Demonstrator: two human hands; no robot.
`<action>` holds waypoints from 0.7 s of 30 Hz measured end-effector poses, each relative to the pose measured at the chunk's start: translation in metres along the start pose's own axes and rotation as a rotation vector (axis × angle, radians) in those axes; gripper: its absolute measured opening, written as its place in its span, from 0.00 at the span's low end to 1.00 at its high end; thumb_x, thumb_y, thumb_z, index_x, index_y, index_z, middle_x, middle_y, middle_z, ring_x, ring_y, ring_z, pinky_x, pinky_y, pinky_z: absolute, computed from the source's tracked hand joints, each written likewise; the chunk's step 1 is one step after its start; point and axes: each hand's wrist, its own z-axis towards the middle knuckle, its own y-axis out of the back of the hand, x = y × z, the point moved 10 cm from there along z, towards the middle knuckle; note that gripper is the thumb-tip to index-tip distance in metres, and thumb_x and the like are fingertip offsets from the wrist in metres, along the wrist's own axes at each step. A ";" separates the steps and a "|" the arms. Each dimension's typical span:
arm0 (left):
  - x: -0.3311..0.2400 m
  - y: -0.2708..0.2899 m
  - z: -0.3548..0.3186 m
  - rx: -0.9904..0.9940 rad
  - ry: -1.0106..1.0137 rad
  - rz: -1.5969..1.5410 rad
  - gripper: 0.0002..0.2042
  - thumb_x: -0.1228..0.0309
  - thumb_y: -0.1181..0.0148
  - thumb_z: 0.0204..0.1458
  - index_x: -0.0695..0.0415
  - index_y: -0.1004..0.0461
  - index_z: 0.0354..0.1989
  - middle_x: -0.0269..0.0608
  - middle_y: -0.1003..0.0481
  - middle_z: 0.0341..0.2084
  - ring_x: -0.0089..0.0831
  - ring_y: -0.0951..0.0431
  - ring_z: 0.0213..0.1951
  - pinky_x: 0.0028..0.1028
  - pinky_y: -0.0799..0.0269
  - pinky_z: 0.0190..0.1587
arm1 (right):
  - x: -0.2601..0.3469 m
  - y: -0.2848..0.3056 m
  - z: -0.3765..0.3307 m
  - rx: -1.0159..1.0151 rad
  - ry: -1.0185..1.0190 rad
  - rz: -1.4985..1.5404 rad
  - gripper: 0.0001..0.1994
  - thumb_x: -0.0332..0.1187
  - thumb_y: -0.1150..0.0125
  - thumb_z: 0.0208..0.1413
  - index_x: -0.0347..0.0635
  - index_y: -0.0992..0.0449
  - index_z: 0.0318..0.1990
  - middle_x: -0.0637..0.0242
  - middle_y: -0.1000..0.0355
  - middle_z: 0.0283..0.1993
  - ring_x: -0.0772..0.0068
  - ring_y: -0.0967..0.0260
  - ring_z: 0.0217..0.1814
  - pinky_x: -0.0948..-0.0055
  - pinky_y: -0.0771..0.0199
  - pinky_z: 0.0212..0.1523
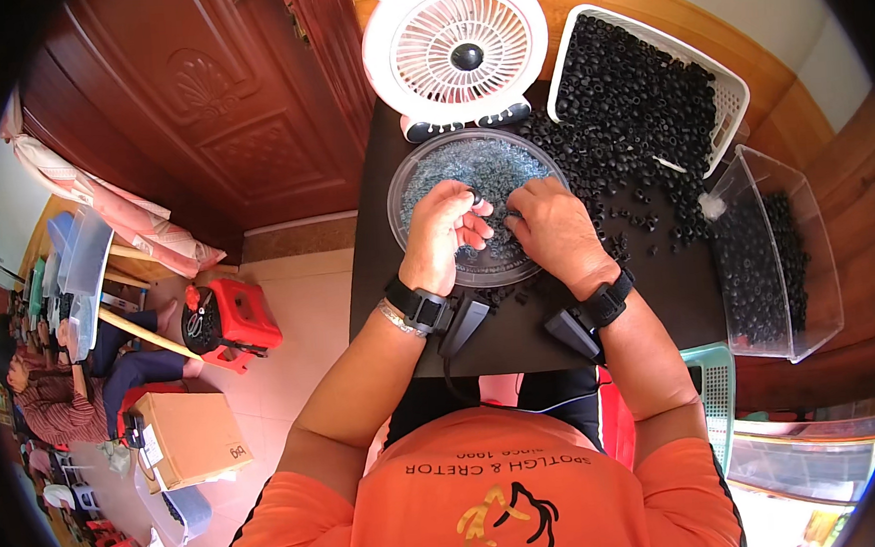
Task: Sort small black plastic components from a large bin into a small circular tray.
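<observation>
My left hand [437, 235] is raised over a round clear tray [395, 216], palm turned inward. Between its thumb and index finger it pinches a small black ring-shaped piece [475, 197]. Close beside it, my right hand [558, 228] is bent downward over the tray's right side, its fingers drawn together. What those fingertips hold, if anything, is hidden. Many tiny translucent bluish pieces [476, 159] fill the tray. Loose black ring-shaped pieces [601, 168] lie on the dark table to the right of my right hand.
A white fan [466, 56] stands behind the tray. At the back right, a white basket [732, 90] spills black pieces onto the table. A clear bin [757, 254] with more stands at the right edge. On the floor at left are a red cable reel [250, 320] and a cardboard box [195, 439]; another person sits there.
</observation>
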 end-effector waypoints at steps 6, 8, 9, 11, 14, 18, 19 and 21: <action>0.000 0.003 0.000 -0.022 0.015 0.007 0.09 0.64 0.49 0.53 0.57 0.31 0.33 0.42 0.24 0.29 0.27 0.25 0.26 0.22 0.33 0.28 | -0.015 0.005 0.002 -0.084 -0.095 0.312 0.04 0.28 0.38 0.45 0.40 0.25 0.29 0.60 0.28 0.30 0.58 0.29 0.36 0.62 0.29 0.38; -0.001 0.002 -0.001 -0.019 0.015 0.013 0.09 0.64 0.49 0.53 0.57 0.31 0.33 0.41 0.24 0.29 0.27 0.25 0.26 0.22 0.33 0.28 | -0.019 0.008 0.002 -0.129 -0.116 0.408 0.04 0.27 0.38 0.45 0.39 0.25 0.30 0.59 0.27 0.29 0.59 0.28 0.34 0.64 0.29 0.36; -0.002 0.002 -0.001 -0.016 0.016 0.019 0.09 0.64 0.49 0.52 0.57 0.31 0.33 0.41 0.24 0.30 0.27 0.25 0.26 0.22 0.33 0.28 | -0.028 0.003 0.000 -0.103 -0.220 0.548 0.04 0.27 0.39 0.47 0.38 0.24 0.31 0.60 0.27 0.29 0.64 0.29 0.31 0.68 0.29 0.35; -0.001 0.001 -0.001 -0.008 0.025 0.028 0.09 0.64 0.49 0.52 0.57 0.31 0.33 0.41 0.25 0.30 0.27 0.25 0.27 0.22 0.33 0.28 | -0.038 -0.005 -0.002 -0.077 -0.324 0.689 0.04 0.26 0.39 0.49 0.37 0.24 0.32 0.61 0.26 0.28 0.69 0.29 0.29 0.72 0.30 0.33; 0.002 0.002 -0.001 0.010 0.038 0.042 0.09 0.64 0.49 0.52 0.57 0.31 0.33 0.41 0.25 0.31 0.26 0.25 0.28 0.21 0.33 0.29 | -0.044 -0.007 -0.003 -0.120 -0.370 0.879 0.04 0.27 0.40 0.53 0.35 0.25 0.33 0.65 0.27 0.26 0.79 0.34 0.27 0.78 0.32 0.32; 0.000 -0.003 0.000 0.036 0.027 0.102 0.10 0.65 0.49 0.53 0.59 0.30 0.35 0.40 0.25 0.34 0.25 0.25 0.31 0.20 0.33 0.30 | -0.041 -0.007 -0.002 -0.081 -0.349 0.864 0.07 0.30 0.42 0.55 0.34 0.26 0.33 0.70 0.30 0.26 0.82 0.36 0.28 0.78 0.34 0.31; 0.000 -0.004 0.000 0.038 0.027 0.101 0.10 0.65 0.49 0.53 0.59 0.30 0.35 0.40 0.25 0.34 0.25 0.25 0.31 0.20 0.33 0.30 | -0.039 -0.003 -0.001 -0.114 -0.306 0.859 0.07 0.30 0.41 0.54 0.34 0.26 0.33 0.66 0.30 0.24 0.80 0.36 0.26 0.76 0.34 0.29; -0.001 -0.011 0.000 0.096 0.020 0.130 0.10 0.66 0.49 0.53 0.60 0.29 0.37 0.41 0.26 0.37 0.24 0.25 0.32 0.20 0.32 0.31 | -0.037 -0.002 -0.001 -0.090 -0.324 0.847 0.07 0.31 0.41 0.54 0.34 0.26 0.33 0.66 0.30 0.24 0.80 0.36 0.26 0.76 0.34 0.29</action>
